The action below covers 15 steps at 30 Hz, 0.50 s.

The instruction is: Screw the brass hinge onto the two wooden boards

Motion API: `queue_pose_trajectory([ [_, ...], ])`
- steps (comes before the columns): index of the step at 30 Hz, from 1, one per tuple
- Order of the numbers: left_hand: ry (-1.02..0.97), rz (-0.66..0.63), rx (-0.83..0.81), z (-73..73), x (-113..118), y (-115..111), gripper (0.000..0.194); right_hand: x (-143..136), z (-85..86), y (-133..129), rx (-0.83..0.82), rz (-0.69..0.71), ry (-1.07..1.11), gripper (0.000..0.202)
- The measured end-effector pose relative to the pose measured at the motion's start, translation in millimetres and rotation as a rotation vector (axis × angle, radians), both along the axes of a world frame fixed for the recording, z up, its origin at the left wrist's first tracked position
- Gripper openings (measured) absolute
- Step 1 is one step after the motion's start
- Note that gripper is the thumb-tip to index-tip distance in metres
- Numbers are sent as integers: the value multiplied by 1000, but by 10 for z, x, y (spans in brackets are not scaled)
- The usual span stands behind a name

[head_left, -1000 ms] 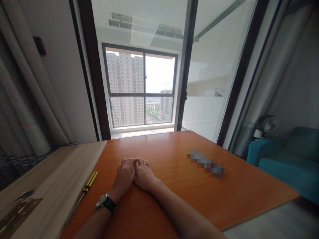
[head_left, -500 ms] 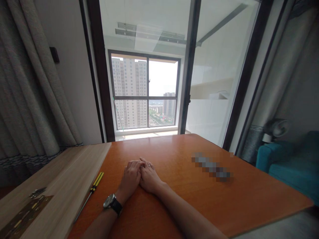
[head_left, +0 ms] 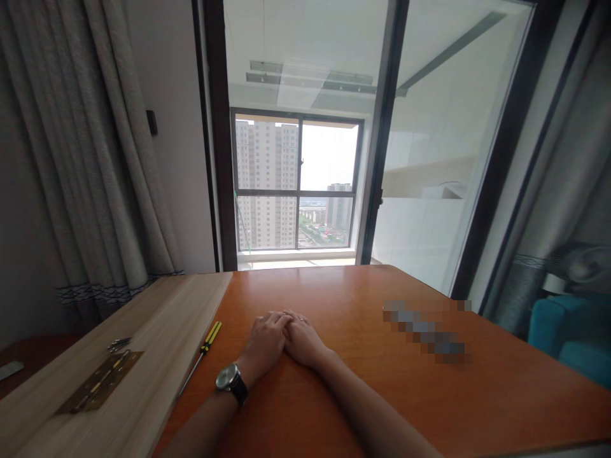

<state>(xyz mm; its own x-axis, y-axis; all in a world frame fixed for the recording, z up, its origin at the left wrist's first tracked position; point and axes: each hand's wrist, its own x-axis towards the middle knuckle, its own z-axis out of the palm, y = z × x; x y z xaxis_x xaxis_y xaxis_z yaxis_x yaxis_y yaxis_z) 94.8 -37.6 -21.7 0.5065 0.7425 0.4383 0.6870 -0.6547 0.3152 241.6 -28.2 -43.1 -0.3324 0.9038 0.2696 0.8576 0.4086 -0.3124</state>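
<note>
Here, the left hand [head_left: 266, 338] and right hand [head_left: 306, 342] clasp each other. Left of them, the screwdriver [head_left: 205, 347] slants lengthwise, handle pointing away.

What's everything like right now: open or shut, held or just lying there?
Left hand: resting on the table
Right hand: resting against the left hand
Screwdriver: lying on the table, not held
Hinge: opened flat
Metal pieces: lying loose together
Left curtain: gathered aside
Fan: too blurred to tell

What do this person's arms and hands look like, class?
The forearms show no sleeves. The left hand is gloveless, with a round silvery watch on a black strap at the wrist; the right hand, also gloveless, wears a slim ring.
</note>
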Motion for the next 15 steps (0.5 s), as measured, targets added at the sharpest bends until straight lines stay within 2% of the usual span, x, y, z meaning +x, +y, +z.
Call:
queue_pose_trajectory([
  [3, 24, 91, 96, 211, -284, 68, 44, 8, -1, 8, 6, -4, 21, 47],
  [5, 32, 223, 146, 389, -574, 192, 43, 16, 5, 11, 12, -3, 40, 47],
  [7, 123, 381, 165, 567, -943, 345, 39, 23, 17, 9, 16, 8, 63, 46],
  [11, 231, 534, 104, 803, -1892, 553, 35, 10, 38, -10, 22, 53, 110, 44],
  [13, 294, 616, 44, 826, -2423, 548, 35, -14, 35, -17, 26, 80, 123, 44],
  [15, 337, 714, -22, 791, -2929, 476, 38, -41, 27, -20, 34, 100, 129, 43],
])
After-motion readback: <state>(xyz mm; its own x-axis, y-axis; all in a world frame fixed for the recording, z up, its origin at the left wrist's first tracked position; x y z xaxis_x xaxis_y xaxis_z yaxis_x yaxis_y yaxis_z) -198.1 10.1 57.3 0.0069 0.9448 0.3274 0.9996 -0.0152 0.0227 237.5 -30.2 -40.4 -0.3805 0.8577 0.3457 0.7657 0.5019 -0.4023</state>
